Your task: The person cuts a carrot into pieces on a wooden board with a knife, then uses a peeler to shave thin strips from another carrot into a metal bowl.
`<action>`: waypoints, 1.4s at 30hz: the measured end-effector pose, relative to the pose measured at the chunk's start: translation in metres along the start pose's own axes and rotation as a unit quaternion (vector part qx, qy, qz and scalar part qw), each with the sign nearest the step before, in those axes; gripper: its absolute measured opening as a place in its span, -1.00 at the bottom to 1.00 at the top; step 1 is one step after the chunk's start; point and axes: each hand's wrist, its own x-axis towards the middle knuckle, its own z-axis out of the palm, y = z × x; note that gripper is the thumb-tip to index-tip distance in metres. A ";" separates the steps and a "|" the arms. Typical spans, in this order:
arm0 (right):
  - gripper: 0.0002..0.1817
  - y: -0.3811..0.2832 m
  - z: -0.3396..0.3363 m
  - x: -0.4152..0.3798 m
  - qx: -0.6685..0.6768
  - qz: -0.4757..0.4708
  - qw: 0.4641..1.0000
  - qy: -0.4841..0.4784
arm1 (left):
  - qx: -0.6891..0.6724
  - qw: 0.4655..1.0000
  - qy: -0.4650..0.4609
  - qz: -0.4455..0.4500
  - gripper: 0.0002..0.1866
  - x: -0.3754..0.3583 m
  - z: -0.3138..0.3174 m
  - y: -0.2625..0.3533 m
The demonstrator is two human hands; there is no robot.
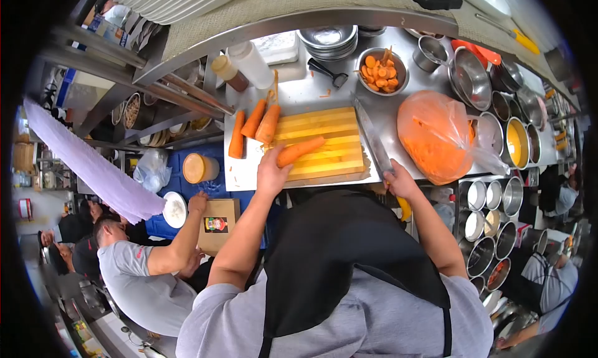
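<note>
Three whole carrots (254, 122) lie at the left edge of our wooden cutting board (324, 147). Our left hand (271, 171) curls around one end of a peeled, bright orange, tapered carrot (300, 151) lying across the board. Our right hand (398, 182) is closed on the handle of a long knife (372, 136), its blade resting along the board's right edge.

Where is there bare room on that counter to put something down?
The board's upper half is bare, above the held carrot. Bare steel lies between board and carrot bowl. The right side is crowded with a bag and pots.
</note>
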 end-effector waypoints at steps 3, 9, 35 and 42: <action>-0.81 -0.019 -0.003 -0.013 -0.010 0.006 1.000 -0.024 | -0.089 0.990 0.111 0.014 -0.31 0.005 -0.045 0.051; -0.76 -0.035 0.009 -0.017 -0.188 -0.100 0.977 0.003 | -0.173 0.983 0.025 0.055 -0.42 0.044 -0.017 0.074; -0.82 -0.113 0.054 -0.055 -0.516 -0.062 0.854 -0.025 | -0.021 0.996 -0.073 0.043 -0.48 0.039 0.061 0.068; -0.83 -0.127 0.053 -0.063 -0.527 -0.051 0.848 -0.035 | -0.024 0.997 -0.069 0.039 -0.46 0.039 0.060 0.068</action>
